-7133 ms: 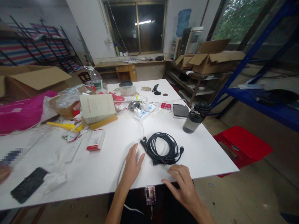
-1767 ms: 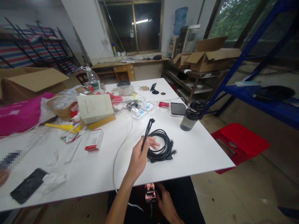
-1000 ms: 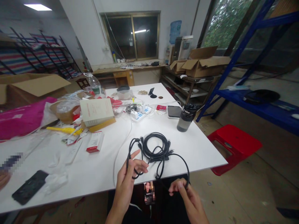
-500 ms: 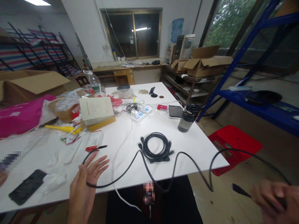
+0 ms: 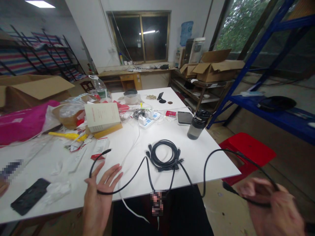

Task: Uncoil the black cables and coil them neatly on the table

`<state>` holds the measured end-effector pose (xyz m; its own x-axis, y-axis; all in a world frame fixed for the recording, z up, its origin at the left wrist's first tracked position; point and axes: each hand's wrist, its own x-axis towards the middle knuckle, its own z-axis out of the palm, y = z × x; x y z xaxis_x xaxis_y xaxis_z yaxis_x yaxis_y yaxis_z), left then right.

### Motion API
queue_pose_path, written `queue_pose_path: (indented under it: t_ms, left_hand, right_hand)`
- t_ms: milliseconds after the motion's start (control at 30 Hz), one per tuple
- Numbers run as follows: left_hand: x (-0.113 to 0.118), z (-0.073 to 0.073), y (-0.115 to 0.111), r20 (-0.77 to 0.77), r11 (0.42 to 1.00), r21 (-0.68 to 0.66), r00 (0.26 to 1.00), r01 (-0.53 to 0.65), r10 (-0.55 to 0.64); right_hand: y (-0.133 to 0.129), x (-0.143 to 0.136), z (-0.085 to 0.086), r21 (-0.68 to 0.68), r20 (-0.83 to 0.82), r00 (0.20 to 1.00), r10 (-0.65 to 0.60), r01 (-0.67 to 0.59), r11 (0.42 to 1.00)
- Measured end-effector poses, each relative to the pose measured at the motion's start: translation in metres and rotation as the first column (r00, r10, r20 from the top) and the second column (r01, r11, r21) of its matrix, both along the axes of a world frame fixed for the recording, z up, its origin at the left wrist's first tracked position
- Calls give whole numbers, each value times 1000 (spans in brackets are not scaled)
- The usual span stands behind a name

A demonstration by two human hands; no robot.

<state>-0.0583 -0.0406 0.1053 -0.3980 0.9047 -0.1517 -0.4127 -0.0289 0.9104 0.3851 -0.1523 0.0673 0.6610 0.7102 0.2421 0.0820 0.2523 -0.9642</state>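
A long black cable (image 5: pixel 134 179) runs in loose waves between my two hands, over the table's front edge. One end rises past the thumb of my left hand (image 5: pixel 104 183), whose fingers are spread with the cable lying across the palm. At the lower right, my right hand (image 5: pixel 273 203) is closed around the cable, its other plug sticking out to the left of the fingers. On the white table (image 5: pixel 209 160) a coiled bundle of black cables (image 5: pixel 164 154) lies between the hands, with several plugs round its rim.
A black-topped bottle (image 5: pixel 199 124) stands near the table's right side, beyond it a red stool (image 5: pixel 248 149). Power strips (image 5: pixel 147 121), a book (image 5: pixel 102 116) and a black phone-like object (image 5: pixel 31 196) lie farther left. Another person's hand (image 5: pixel 3 186) shows at the left edge.
My right hand has moved left and a little upward with its cable end. My left hand has shifted slightly right. The cable's middle waves have changed shape, now crossing the coil's lower right.
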Motion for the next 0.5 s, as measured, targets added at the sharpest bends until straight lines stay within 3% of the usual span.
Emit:
queue_pose_path:
  t_ms: [100,233,400,500]
  left_hand:
    - [25,-22,-7,124,982,-60,977,181,-173]
    - [60,-30,-19,259,932,-100,914,348,-314]
    - [94,-2,-34,273,917,-34,886,398,-374]
    - [105,19,-36,188,915,20,897,404,-400]
  right_hand:
    - [13,-70,9,-17,63,975,212,-211,977]
    - [21,-137,18,-62,255,820,513,-516,854]
    - [38,-176,35,-215,293,587,755,-729,650]
    - [49,-184,48,-273,346,495,797,-760,590]
